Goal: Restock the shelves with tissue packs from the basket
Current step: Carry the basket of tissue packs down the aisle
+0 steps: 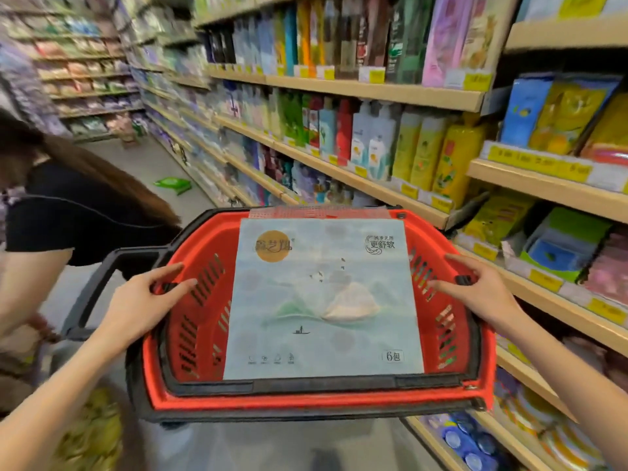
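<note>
In a shop aisle, stocked shelves (373, 91) run along the right. A red basket (319, 399) is carried level before the body, gripped at both side rims, probably to keep the load balanced. The tissue pack (323, 300) lies flat inside it, filling the middle. The left hand (142, 297) and right hand (475, 290) each hook curled, slightly spread fingers over a rim, thumbs on top.

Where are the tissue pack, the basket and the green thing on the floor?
Tissue pack (323, 300): head view, front face.
Basket (319, 399): head view, near red rim.
Green thing (171, 184): head view, its top.
</note>
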`<act>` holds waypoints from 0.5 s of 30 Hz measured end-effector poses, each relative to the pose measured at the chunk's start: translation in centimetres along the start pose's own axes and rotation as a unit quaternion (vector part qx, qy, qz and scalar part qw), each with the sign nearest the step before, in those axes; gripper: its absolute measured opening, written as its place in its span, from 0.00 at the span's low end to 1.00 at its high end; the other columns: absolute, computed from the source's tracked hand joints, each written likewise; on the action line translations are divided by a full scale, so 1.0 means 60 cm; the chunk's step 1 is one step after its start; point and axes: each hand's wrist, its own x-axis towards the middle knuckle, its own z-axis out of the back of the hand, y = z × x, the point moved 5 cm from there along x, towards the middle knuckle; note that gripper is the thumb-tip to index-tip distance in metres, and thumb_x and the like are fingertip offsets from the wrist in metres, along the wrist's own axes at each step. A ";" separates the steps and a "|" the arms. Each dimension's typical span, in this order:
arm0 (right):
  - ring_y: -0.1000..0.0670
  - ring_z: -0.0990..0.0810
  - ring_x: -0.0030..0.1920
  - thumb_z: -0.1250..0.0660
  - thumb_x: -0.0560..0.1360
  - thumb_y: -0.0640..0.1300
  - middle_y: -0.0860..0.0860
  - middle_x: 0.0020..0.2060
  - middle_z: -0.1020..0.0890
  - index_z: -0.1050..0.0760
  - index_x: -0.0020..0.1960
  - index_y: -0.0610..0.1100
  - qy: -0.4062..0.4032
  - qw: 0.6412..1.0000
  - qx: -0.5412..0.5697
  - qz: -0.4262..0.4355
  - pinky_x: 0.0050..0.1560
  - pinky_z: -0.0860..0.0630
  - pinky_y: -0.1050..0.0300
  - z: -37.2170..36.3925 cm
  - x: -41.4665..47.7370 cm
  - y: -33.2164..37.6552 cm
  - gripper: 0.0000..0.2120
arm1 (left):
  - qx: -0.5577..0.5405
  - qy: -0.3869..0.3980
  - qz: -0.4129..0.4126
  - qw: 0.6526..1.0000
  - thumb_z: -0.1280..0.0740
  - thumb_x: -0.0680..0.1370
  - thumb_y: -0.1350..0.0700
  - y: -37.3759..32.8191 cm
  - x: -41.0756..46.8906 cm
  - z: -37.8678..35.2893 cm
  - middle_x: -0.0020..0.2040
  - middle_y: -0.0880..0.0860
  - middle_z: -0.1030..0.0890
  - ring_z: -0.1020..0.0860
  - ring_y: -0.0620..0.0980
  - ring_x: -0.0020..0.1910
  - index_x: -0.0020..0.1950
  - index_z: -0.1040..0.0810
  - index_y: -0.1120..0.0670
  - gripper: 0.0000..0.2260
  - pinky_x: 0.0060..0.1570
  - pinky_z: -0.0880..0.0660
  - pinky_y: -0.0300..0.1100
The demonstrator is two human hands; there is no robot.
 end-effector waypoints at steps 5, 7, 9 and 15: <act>0.67 0.22 0.43 0.26 0.46 0.69 0.65 0.44 0.20 0.24 0.58 0.54 0.036 0.999 0.016 0.017 0.43 0.27 0.63 -0.078 0.136 0.024 0.43 | 0.033 -0.020 0.039 0.999 0.33 0.68 0.34 0.029 0.074 0.008 0.44 0.52 0.19 0.20 0.52 0.40 0.62 0.23 0.42 0.25 0.38 0.28 0.45; 0.64 0.22 0.46 0.27 0.45 0.72 0.62 0.45 0.20 0.24 0.58 0.57 0.048 0.999 0.010 0.022 0.46 0.27 0.59 -0.109 0.200 0.027 0.44 | 0.041 -0.033 0.050 0.997 0.33 0.67 0.33 0.038 0.110 0.004 0.44 0.51 0.19 0.21 0.48 0.39 0.61 0.23 0.41 0.25 0.36 0.29 0.42; 0.61 0.21 0.47 0.27 0.44 0.72 0.60 0.47 0.19 0.24 0.58 0.58 0.069 0.997 0.009 0.024 0.49 0.25 0.57 -0.142 0.269 0.028 0.44 | 0.048 -0.045 0.064 0.996 0.33 0.66 0.32 0.043 0.149 -0.004 0.43 0.51 0.20 0.21 0.47 0.38 0.61 0.22 0.42 0.26 0.36 0.29 0.42; 0.61 0.24 0.48 0.25 0.47 0.66 0.57 0.54 0.23 0.24 0.60 0.53 0.131 0.988 0.030 0.072 0.46 0.31 0.64 -0.232 0.463 0.057 0.43 | 0.052 -0.073 0.107 0.990 0.34 0.65 0.31 0.047 0.257 -0.037 0.46 0.50 0.21 0.24 0.49 0.45 0.62 0.22 0.43 0.29 0.42 0.30 0.44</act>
